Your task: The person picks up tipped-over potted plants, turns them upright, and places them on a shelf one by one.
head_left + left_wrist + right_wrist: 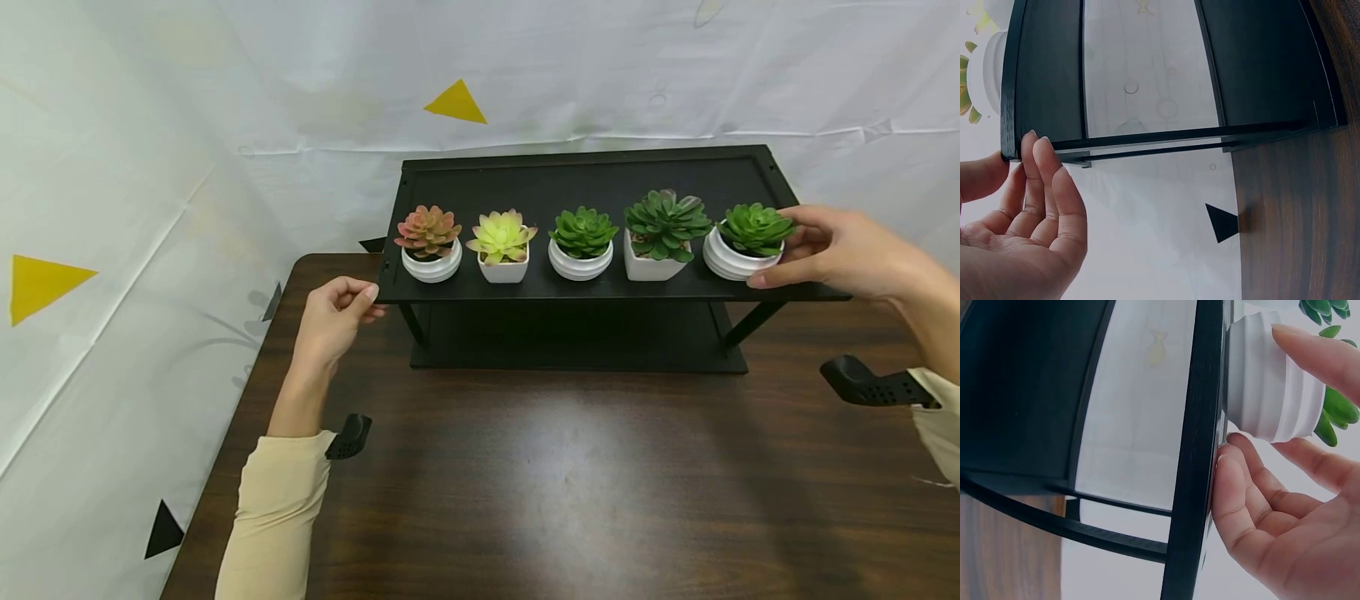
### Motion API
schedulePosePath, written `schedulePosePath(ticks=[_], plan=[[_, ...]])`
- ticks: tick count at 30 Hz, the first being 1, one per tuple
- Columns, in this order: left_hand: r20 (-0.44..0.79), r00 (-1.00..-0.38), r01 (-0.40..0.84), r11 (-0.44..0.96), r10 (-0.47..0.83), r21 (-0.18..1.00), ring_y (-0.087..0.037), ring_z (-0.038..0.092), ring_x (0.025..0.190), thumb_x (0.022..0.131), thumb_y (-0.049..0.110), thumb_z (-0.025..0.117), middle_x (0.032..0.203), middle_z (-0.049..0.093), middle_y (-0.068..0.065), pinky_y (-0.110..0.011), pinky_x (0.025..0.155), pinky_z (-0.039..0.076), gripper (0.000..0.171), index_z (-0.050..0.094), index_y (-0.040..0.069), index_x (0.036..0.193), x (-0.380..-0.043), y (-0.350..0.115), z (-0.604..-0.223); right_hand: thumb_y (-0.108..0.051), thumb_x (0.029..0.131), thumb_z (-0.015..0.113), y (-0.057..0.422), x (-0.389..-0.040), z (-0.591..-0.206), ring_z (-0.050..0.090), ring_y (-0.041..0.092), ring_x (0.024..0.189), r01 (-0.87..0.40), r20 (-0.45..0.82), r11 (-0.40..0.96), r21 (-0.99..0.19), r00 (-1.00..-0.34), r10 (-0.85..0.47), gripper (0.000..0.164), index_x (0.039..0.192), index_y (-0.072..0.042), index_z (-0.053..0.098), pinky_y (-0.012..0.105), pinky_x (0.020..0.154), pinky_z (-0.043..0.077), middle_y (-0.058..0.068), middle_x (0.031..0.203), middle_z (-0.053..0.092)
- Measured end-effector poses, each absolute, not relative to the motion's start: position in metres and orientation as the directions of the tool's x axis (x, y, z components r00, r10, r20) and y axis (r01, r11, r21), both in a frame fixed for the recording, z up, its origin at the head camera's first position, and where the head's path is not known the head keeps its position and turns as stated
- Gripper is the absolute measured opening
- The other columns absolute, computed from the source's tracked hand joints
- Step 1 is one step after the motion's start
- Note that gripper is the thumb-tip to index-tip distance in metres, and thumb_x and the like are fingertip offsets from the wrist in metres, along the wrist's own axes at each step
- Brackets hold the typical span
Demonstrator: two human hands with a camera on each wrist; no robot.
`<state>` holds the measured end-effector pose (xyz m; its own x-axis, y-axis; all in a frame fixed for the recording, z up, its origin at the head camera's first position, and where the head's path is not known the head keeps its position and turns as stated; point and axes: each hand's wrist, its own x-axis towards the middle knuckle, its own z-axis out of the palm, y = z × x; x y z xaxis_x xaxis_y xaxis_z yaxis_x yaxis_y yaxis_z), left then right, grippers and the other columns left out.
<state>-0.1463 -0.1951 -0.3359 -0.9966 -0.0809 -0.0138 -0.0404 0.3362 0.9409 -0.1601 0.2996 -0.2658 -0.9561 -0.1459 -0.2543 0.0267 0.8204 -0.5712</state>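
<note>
A black two-tier shelf [585, 177] carries a row of small potted succulents on its top board. My left hand [330, 321] is at the front left corner of that board; the left wrist view has the thumb on the upper side and the fingertips underneath, pinching the edge. At the row's right end, my right hand [855, 246] holds a green succulent in a round white pot [729, 260], thumb at its front and fingers behind. In the right wrist view this ribbed pot [1266, 381] stands upright on the board, lower fingers against the board's edge.
Left of the held pot stand a dark green succulent in a square pot [648, 267], a green one in a round pot [579, 265], a yellow-green one [502, 237] and a reddish one [429, 233]. White sheeting [315, 75] hangs behind the brown wooden table [480, 483].
</note>
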Motion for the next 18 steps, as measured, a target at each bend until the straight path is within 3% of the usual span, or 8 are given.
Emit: schedulePosePath(ticks=[9,15,18], plan=[[0.009,-0.996,-0.018,0.297,-0.088,0.955,-0.009,0.063,0.069,0.095,0.01,0.053,0.078,0.06,-0.001,-0.024,0.073,0.053,0.021,0.056,-0.009,0.105,-0.144,-0.193,-0.339,-0.021,0.086,0.069,0.309,-0.147,-0.272,0.049,-0.011,0.071,0.026,-0.214,0.803,-0.595,-0.968,-0.128,0.087,0.144,0.009,0.013,0.02,0.064,0.044,0.023,0.108,0.053],[0.013,-0.994,-0.018,0.28,-0.108,0.96,-0.011,0.063,0.071,0.096,0.01,0.052,0.079,0.063,-0.003,-0.02,0.069,0.053,0.02,0.056,-0.008,0.104,-0.142,-0.19,-0.342,-0.014,0.085,0.07,0.315,-0.134,-0.281,0.052,-0.006,0.074,0.008,-0.134,0.742,-0.67,-0.985,-0.11,0.073,0.14,0.008,0.027,0.011,0.06,0.042,-0.014,0.087,0.056],[0.016,-0.993,-0.018,0.275,-0.118,0.961,-0.009,0.063,0.07,0.096,0.011,0.052,0.081,0.064,-0.005,-0.02,0.069,0.052,0.02,0.055,-0.007,0.104,-0.14,-0.189,-0.343,-0.008,0.086,0.068,0.317,-0.128,-0.286,0.056,-0.002,0.074,-0.014,-0.09,0.692,-0.722,-0.989,-0.114,0.058,0.134,0.0,0.036,0.011,0.061,0.044,-0.017,0.085,0.056]])
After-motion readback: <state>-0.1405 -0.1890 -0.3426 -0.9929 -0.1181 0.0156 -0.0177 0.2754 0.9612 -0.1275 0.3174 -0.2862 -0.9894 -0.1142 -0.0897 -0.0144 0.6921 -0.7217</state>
